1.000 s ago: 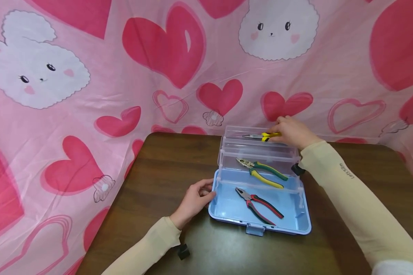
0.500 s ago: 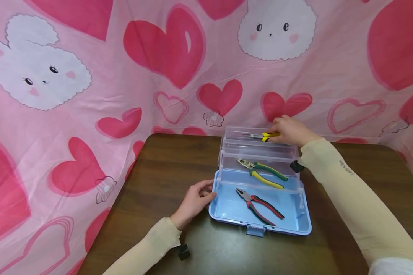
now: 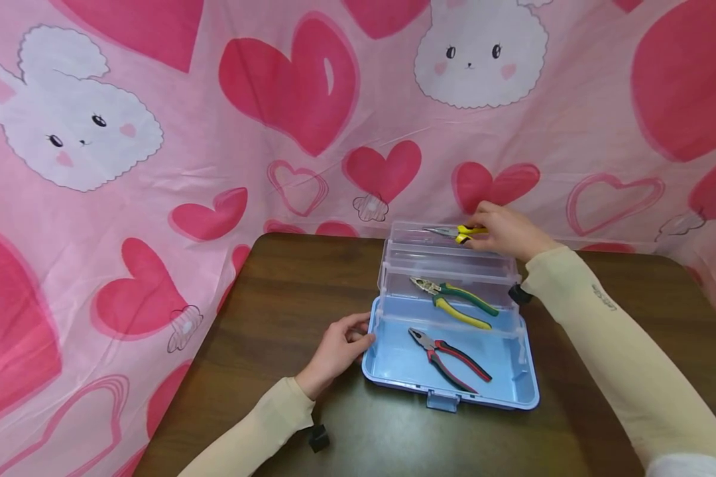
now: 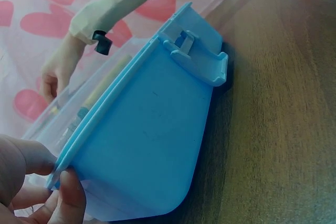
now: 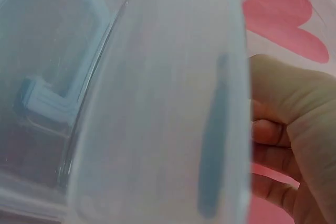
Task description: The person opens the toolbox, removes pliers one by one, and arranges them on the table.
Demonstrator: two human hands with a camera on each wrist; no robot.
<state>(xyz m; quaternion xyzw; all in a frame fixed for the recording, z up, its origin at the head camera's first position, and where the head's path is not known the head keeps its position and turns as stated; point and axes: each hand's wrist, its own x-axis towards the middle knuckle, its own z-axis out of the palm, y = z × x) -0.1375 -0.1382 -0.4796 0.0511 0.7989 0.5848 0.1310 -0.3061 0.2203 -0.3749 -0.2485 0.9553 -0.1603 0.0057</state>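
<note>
A blue toolbox (image 3: 388,361) stands with its clear tiered trays (image 3: 394,262) unfolded toward the back. My left hand (image 3: 335,351) grips its left rim, thumb and fingers on either side of the edge in the left wrist view. Over the rearmost tray, my right hand (image 3: 507,230) holds long-nose pliers (image 3: 464,233) by their yellow-and-black handles, jaws pointing left. Combination pliers with green and yellow handles (image 3: 444,295) lie in the lower clear tray. Another pair, red and black (image 3: 441,351), rests on the box floor. The right wrist view shows mostly tray wall, with the pliers hidden.
The toolbox is on a dark wooden table (image 3: 286,291), its latch (image 3: 443,400) facing the front edge. Right behind the table hangs a pink cloth (image 3: 316,192) with hearts and rabbits. Black wrist cameras (image 3: 319,437) sit under the sleeves.
The long-nose pliers have risen slightly within the rear tray, in my right hand. My left hand stays on the rim, and the other two pliers have not moved.
</note>
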